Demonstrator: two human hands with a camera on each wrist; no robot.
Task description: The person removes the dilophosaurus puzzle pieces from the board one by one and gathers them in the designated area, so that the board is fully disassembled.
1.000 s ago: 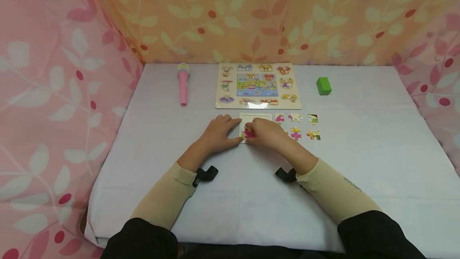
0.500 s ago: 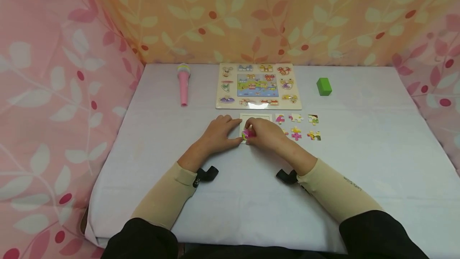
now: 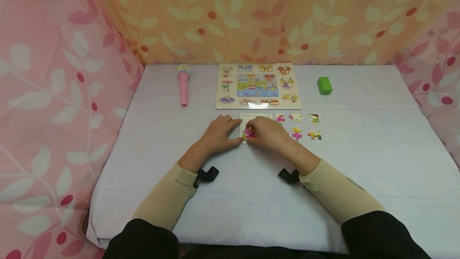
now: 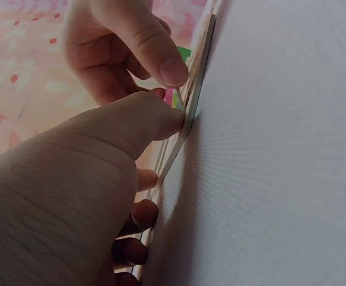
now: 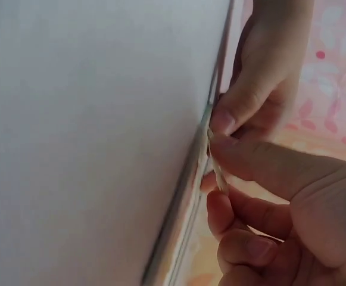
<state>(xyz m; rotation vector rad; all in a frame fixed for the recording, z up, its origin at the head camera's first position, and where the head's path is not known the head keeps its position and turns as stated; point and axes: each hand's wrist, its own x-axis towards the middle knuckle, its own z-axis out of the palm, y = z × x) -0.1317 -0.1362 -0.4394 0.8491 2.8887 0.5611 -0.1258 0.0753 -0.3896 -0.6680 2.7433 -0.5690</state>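
Note:
My left hand [image 3: 219,133] rests at the left side of a small cream puzzle tray [image 3: 242,118], thumb at its near corner and index finger at its far corner. In the left wrist view, that thumb [image 4: 155,116] presses at the tray's edge. Thumb and fingers of my right hand [image 3: 267,133] pinch a pink and green jigsaw piece [image 3: 247,134] over the tray's near left part. Seen from the right wrist, the piece [image 5: 219,173] stands tilted between thumb and fingers. The right hand hides much of the tray.
Several loose jigsaw pieces [image 3: 296,133] lie right of the tray. Behind it is a larger picture puzzle board [image 3: 223,87]. A pink toy microphone [image 3: 183,87] lies at the back left, a green block [image 3: 324,86] at the back right. Patterned curtains [image 3: 230,19] enclose the white table [image 3: 230,199].
The right hand makes small shifts, and the pinched piece changes its tilt over the same part of the tray. My left hand keeps its place.

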